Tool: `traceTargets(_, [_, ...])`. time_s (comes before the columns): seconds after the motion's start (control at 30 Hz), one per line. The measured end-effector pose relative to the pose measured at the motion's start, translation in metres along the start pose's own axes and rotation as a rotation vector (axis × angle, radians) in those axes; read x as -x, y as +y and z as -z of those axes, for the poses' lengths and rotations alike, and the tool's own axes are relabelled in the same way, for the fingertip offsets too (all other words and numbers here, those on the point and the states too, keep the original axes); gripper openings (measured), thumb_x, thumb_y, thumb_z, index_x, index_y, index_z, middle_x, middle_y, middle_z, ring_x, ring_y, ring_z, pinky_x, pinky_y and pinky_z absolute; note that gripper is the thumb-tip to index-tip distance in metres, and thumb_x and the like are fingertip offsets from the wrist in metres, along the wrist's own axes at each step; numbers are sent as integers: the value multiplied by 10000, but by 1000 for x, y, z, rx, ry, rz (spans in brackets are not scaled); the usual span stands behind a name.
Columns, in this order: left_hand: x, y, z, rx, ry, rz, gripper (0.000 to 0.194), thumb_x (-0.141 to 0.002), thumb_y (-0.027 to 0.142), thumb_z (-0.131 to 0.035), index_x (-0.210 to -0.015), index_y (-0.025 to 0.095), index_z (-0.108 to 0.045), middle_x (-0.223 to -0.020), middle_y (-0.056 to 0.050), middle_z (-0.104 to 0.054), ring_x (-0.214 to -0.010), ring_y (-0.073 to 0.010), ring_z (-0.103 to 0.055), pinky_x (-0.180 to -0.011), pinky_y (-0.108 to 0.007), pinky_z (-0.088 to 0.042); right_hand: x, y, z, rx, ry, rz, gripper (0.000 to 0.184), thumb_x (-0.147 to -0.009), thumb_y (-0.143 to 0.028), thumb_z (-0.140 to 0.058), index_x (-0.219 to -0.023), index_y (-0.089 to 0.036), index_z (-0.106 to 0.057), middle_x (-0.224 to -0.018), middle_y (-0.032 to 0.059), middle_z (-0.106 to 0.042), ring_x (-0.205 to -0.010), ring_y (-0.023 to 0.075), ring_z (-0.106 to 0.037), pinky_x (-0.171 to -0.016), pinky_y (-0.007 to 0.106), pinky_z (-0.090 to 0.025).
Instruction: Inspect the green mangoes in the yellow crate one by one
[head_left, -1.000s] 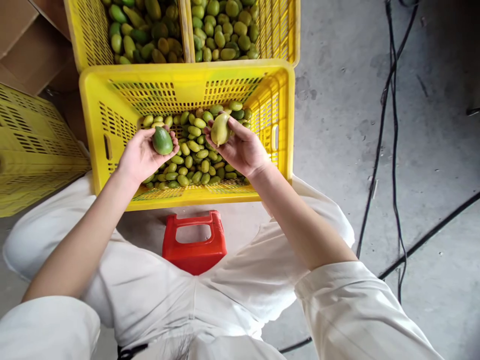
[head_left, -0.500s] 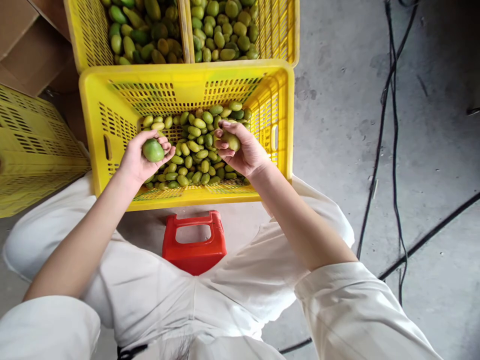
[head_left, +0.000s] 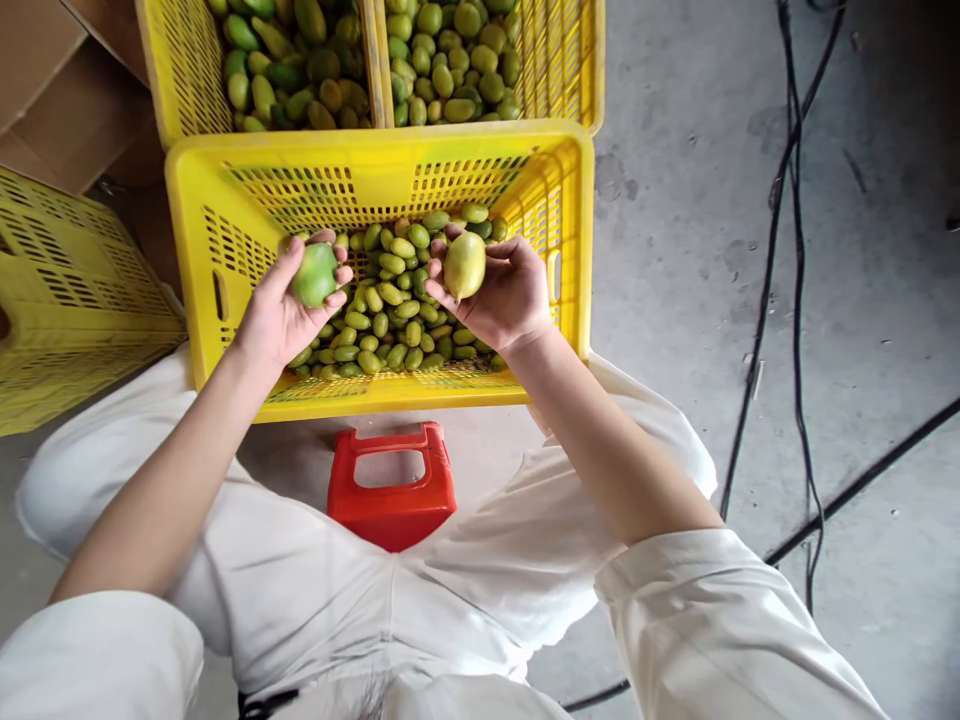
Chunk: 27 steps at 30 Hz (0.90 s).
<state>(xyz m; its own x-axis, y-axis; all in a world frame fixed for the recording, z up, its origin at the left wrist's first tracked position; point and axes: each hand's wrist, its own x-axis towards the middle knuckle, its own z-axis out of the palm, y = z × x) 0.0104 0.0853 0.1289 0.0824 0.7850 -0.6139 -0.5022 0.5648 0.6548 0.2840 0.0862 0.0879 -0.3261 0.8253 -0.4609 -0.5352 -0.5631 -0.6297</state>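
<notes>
In my left hand (head_left: 281, 305) rests a rounded green fruit (head_left: 315, 275), with my fingers curled round it. My right hand (head_left: 510, 295) holds a paler, yellow-green oval fruit (head_left: 465, 265) with a small pointed tip, lying on the upturned fingers. Both hands are over a yellow plastic crate (head_left: 381, 398) with slotted walls, the left on its left side and the right on its right side. Many small oval green fruits (head_left: 394, 294) cover much of the crate's floor below and between my hands. The exact kind of fruit I cannot tell.
Behind stands another yellow crate (head_left: 566, 60), split by a divider (head_left: 377, 65), with larger green fruits on both sides. A further yellow crate (head_left: 75, 300) is at the left, near cardboard (head_left: 67, 100). A red plastic stool (head_left: 394, 515) sits between my legs. Black cables (head_left: 780, 210) cross the floor at right.
My right hand has turned palm up and its fingers have loosened, so its fruit shows almost whole. My left hand has rolled its fruit slightly. The whole view has shifted a little.
</notes>
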Motion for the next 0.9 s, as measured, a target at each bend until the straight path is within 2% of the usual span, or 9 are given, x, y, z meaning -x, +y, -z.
traceTargets(0.1, [-3,0,0,6,26,-24,329,-1041,606,-879,-1158,310,-796,-1039,-59,-813,-911,-185,-821,-550,-190,-549,0,-1,-10,-78,94,-44,265,-1039,-473,-725,-1231,-291,-745,-1189,33,-867,-1215,290,-850,-954,460,-757])
traceTargets(0.2, [-3,-2,-3,1,32,-16,193,-1104,464,-786,-1067,275,-806,-1053,-63,-824,-818,-157,-767,-522,-196,-513,0,-2,-22,-156,154,-73,125,-1104,-361,-683,-1180,-286,-748,-1190,22,-878,-1074,217,-840,-801,319,-731])
traceTargets(0.3, [0,-4,-6,-3,12,15,263,-1131,290,-594,-1038,217,-829,-1072,-78,-848,-758,-147,-721,-541,-228,-520,-1,-3,-29,-179,166,-60,108,-1161,-332,-657,-1130,-275,-743,-1235,16,-885,-891,149,-770,-569,198,-592])
traceTargets(0.37, [2,-5,-7,-25,7,30,237,-1082,248,-616,-1090,203,-849,-1107,-84,-873,-795,-174,-744,-591,-262,-551,-2,-3,-29,-173,167,-28,128,-1173,-342,-678,-1083,-269,-735,-1223,10,-878,-795,119,-705,-499,177,-515])
traceTargets(0.43, [3,-6,-6,-54,4,27,198,-1027,240,-700,-1146,216,-855,-1147,-75,-887,-827,-190,-766,-638,-272,-574,-3,-3,-27,-163,180,1,135,-1172,-339,-693,-1065,-269,-735,-1199,8,-866,-755,110,-662,-509,179,-516])
traceTargets(0.53, [2,-8,-2,-83,-1,24,220,-980,270,-804,-1190,234,-854,-1110,-75,-863,-835,-192,-791,-640,-250,-587,-4,0,-23,-143,219,30,66,-1133,-343,-752,-1118,-279,-755,-1184,14,-841,-819,142,-689,-587,221,-592])
traceTargets(0.7, [-8,-15,6,-85,39,37,218,-1033,414,-874,-1151,238,-823,-1019,-93,-822,-839,-204,-808,-568,-220,-540,-6,6,-19,-144,220,50,116,-1073,-232,-763,-1158,-300,-724,-1143,-11,-804,-922,157,-732,-669,226,-613])
traceTargets(0.8, [-13,-15,7,-63,81,35,270,-1061,505,-872,-1037,250,-789,-950,-73,-794,-705,-153,-732,-526,-214,-486,-7,7,-19,-158,170,36,111,-1079,-259,-794,-1112,-309,-700,-1075,-24,-798,-903,162,-688,-678,247,-594])
traceTargets(0.9, [-15,-11,5,-52,89,64,409,-1090,604,-821,-903,251,-733,-777,-21,-693,-542,-98,-565,-474,-211,-421,-4,5,-22,-148,159,21,195,-1067,-389,-888,-1113,-319,-711,-1004,-31,-788,-809,166,-572,-650,278,-558])
